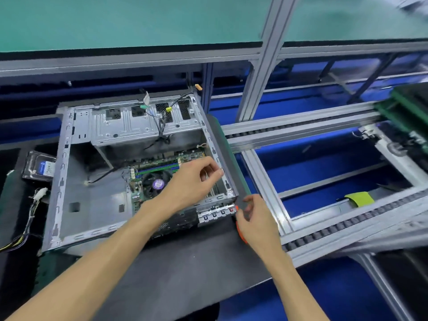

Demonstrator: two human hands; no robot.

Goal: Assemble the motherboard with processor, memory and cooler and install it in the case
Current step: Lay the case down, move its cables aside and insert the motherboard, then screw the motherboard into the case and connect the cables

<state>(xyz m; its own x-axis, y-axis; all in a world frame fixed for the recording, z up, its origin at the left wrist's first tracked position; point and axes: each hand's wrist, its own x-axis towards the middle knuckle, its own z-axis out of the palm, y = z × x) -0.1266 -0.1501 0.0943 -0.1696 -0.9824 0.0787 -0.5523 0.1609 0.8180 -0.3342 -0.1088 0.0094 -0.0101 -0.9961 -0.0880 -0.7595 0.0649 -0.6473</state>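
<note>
The left hand [192, 181] and its forearm cover the near right part of the motherboard [159, 162] inside the case [69, 144]. What its curled fingertips hold, if anything, cannot be told. The right hand [256, 222] hides most of an orange tool [240, 232] at the case's near right corner. Green stacked things [407, 112] at the right edge are blurred and cut off.

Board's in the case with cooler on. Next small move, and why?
Probably bring the orange-handled tool in the right hand to the case rear corner: the motherboard already lies inside and the left hand rests over it near that wall.
</note>
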